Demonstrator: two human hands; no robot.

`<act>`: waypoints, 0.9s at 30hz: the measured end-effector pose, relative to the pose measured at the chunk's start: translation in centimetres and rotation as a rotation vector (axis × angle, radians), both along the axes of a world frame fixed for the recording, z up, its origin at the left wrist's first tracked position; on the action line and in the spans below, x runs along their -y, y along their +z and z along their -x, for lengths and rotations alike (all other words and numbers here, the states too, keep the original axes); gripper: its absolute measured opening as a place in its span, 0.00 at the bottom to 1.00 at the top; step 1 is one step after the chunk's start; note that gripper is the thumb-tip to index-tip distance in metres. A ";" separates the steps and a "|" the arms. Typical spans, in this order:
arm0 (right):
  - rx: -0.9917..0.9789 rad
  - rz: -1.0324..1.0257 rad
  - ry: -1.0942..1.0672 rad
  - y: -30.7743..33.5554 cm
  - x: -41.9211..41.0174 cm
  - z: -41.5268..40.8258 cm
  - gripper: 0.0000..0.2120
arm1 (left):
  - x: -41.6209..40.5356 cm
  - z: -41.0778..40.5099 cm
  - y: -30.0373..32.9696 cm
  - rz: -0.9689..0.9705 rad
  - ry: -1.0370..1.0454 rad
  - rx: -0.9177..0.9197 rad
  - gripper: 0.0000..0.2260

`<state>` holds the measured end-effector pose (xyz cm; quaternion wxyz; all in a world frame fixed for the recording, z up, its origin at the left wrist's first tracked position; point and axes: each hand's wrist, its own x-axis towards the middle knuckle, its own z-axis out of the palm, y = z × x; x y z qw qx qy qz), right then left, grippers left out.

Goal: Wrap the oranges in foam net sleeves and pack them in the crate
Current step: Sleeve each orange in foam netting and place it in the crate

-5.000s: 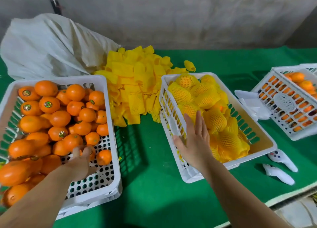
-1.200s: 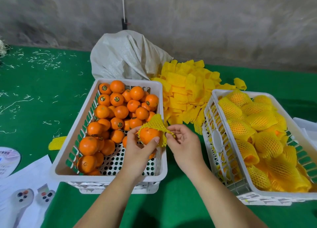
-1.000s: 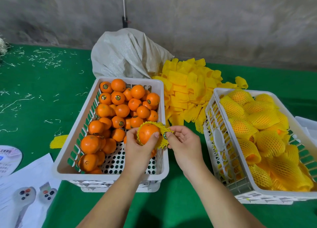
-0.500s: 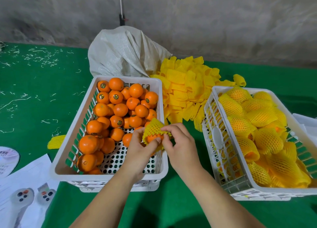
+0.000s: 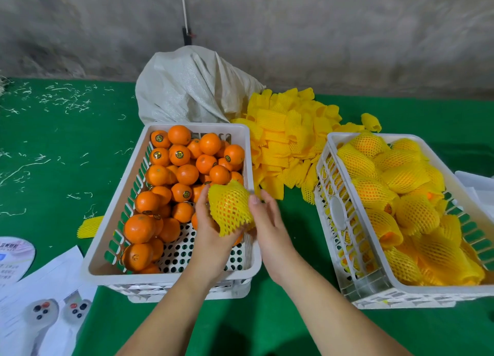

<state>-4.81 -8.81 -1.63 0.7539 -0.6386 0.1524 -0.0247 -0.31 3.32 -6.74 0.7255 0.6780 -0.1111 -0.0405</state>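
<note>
The yellow foam net sleeve [image 5: 230, 208] now covers the round orange [image 5: 227, 205] almost fully; half a second ago fruit still showed below the mesh. Left hand [image 5: 211, 228] cups the wrapped orange from beneath, fingers curled round it. Right hand [image 5: 267, 220], fingers loosely extended, touches the sleeve's right side. Both sit above the near-right corner of the white perforated plastic crate of bare oranges [image 5: 171, 272].
</note>
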 end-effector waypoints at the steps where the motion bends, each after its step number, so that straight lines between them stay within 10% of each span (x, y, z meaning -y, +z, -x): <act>1: -0.029 -0.042 0.081 0.0 -0.2 -0.1 0.34 | 0.1 0.2 -0.1 -0.042 -0.041 0.041 0.44; 14: 0.098 -0.076 -0.128 0.0 9.0 1.7 0.46 | 1.2 2.0 0.2 -0.535 -0.237 0.339 0.44; 20: -0.127 0.627 -0.722 0.7 20.8 5.2 0.35 | 1.9 2.0 0.0 -0.622 -0.185 0.287 0.32; 27: -0.453 1.300 -0.655 -2.8 24.2 9.9 0.11 | 2.4 1.8 0.3 -0.679 -0.169 0.253 0.29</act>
